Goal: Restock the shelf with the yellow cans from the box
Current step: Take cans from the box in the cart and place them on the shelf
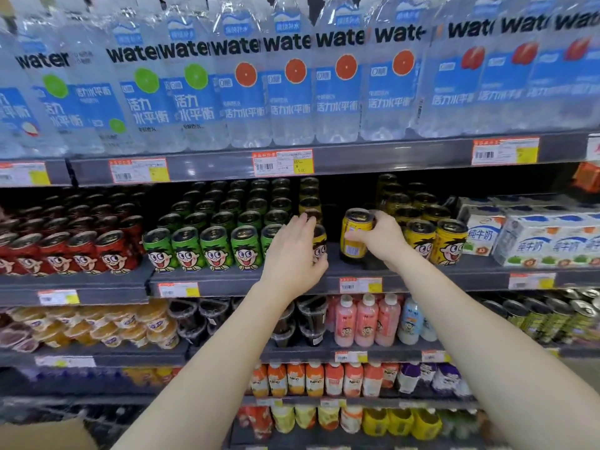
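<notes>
On the middle shelf (422, 277), my left hand (293, 254) grips a yellow can (319, 243) with a cartoon face, standing at the shelf front beside the green cans. My right hand (378, 237) holds a second yellow can (355, 233), barcode side toward me, in the gap between the two yellow rows. More yellow cans (435, 240) stand to the right of it, with further rows behind in shadow. A corner of a cardboard box (45, 435) shows at the bottom left.
Green cans (201, 248) and red cans (84, 251) fill the shelf to the left. Milk cartons (532, 238) stand at the right. Water bottles (292, 79) line the shelf above. Cups, pink bottles and juice bottles fill the shelves below.
</notes>
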A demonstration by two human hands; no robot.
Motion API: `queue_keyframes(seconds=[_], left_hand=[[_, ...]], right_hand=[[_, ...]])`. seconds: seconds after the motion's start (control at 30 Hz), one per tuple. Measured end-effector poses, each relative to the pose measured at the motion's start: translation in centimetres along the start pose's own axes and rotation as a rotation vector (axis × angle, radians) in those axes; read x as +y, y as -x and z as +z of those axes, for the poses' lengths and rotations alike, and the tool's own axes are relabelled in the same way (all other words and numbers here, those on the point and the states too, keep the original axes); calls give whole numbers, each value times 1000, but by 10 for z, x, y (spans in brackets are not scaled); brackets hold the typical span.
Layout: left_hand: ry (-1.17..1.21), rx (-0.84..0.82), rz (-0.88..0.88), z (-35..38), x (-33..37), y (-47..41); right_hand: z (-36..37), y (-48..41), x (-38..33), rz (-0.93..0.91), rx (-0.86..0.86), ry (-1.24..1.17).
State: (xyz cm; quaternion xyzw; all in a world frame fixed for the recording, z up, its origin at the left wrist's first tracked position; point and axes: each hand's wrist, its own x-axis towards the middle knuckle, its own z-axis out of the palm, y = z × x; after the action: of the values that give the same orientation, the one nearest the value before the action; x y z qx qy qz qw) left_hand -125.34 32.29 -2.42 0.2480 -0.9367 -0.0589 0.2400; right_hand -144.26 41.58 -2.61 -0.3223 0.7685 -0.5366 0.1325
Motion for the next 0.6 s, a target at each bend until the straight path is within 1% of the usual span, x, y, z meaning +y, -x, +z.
queue_keyframes(seconds=[0.13,0.23,0.4,0.53,0.6], left_hand=[[-82,-10,-30,4,2,5],[-101,-15,-66,7,2,7],[-129,12,-83,6,7,-4],[-145,37,-64,10,4,-20],[-137,47,-69,15,0,-27]], right_hand=[[13,-23,24,8,-36,16],[21,-42,38,-21,-47,55],[27,-63,42,-17,-59,21],[41,-89,51,-29,-19,38],[47,-99,56,-13,2,-4]])
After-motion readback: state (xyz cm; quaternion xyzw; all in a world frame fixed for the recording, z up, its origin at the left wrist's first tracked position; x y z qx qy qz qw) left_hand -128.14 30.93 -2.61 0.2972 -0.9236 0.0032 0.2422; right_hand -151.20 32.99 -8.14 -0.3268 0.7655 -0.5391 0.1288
